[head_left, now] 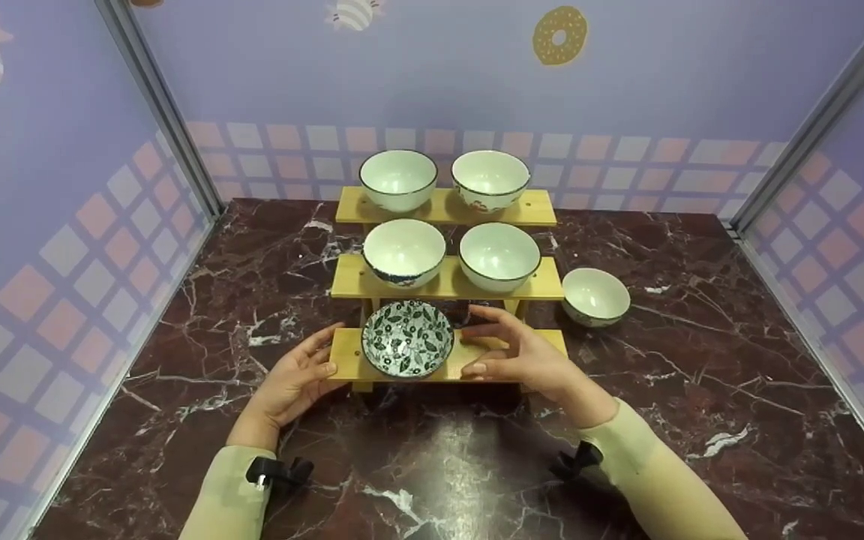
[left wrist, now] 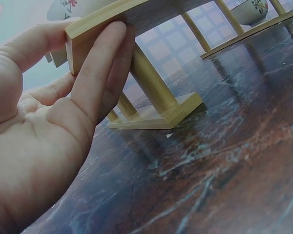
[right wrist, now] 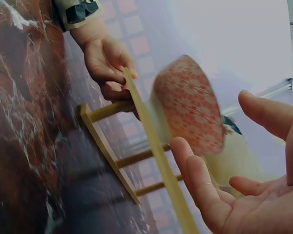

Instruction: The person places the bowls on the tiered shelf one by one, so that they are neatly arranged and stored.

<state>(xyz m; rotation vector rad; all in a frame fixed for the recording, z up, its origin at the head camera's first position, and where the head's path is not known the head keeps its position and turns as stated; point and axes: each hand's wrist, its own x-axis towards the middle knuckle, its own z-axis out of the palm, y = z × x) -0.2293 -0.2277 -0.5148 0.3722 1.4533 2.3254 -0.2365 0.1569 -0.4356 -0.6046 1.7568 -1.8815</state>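
A three-tier wooden stand (head_left: 348, 352) holds several bowls. On its lowest step, left of the middle, sits a bowl (head_left: 408, 339) with dark leaves inside; its outside shows red with pale flowers in the right wrist view. My left hand (head_left: 297, 379) grips the left end of that step, thumb on top and fingers beneath, as the left wrist view shows. Just right of the bowl, my right hand (head_left: 526, 360) hovers over the step with fingers spread and loosely bent, holding nothing. A gap separates its fingertips from the bowl.
Two bowls stand on the middle step, a cream one (head_left: 405, 251) and a pale green one (head_left: 500, 255). Above them, the top step bears a plain bowl (head_left: 399, 180) and a flowered bowl (head_left: 490, 180). A small bowl (head_left: 595, 296) rests on the marbled table (head_left: 702, 360), right of the stand.
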